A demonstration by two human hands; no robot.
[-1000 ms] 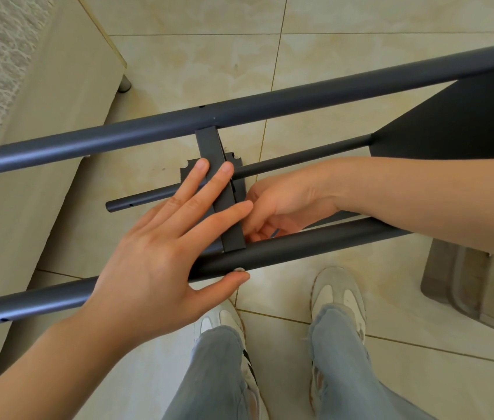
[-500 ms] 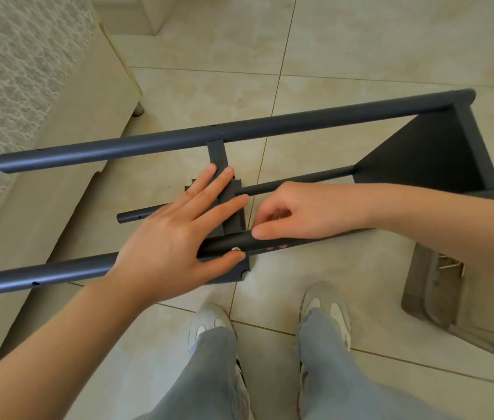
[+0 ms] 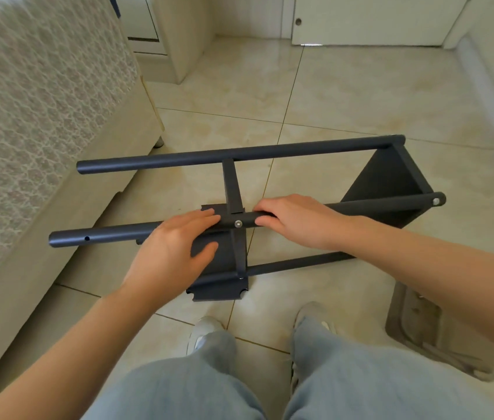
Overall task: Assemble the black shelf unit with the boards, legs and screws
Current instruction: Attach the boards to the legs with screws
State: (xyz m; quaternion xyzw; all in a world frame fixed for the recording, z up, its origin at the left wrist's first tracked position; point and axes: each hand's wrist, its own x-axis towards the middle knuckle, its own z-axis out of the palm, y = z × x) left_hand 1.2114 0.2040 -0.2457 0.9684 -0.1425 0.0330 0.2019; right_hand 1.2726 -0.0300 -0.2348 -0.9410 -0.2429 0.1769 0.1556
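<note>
The black shelf unit lies on its side on the tiled floor. Its near upper leg (image 3: 103,236) carries a screw (image 3: 237,223) at the middle board (image 3: 233,189), which stands on edge between the legs. My left hand (image 3: 173,253) rests with straight fingers on that leg and the board's left face. My right hand (image 3: 294,219) curls its fingers and thumb round the same leg just right of the screw. A far leg (image 3: 239,153) and a lower leg (image 3: 297,263) run parallel. The end board (image 3: 388,186) closes the right end.
A bed with a patterned cover (image 3: 27,122) borders the left. A grey plastic tray (image 3: 439,334) with small hardware lies on the floor at the right. My shoes (image 3: 206,328) and jeans (image 3: 361,377) are below. White cabinet doors (image 3: 361,19) stand at the back.
The view has pulled back and up, so the whole frame now shows. My right hand came from under the leg to grip it from above. My left hand stayed flat by the middle board.
</note>
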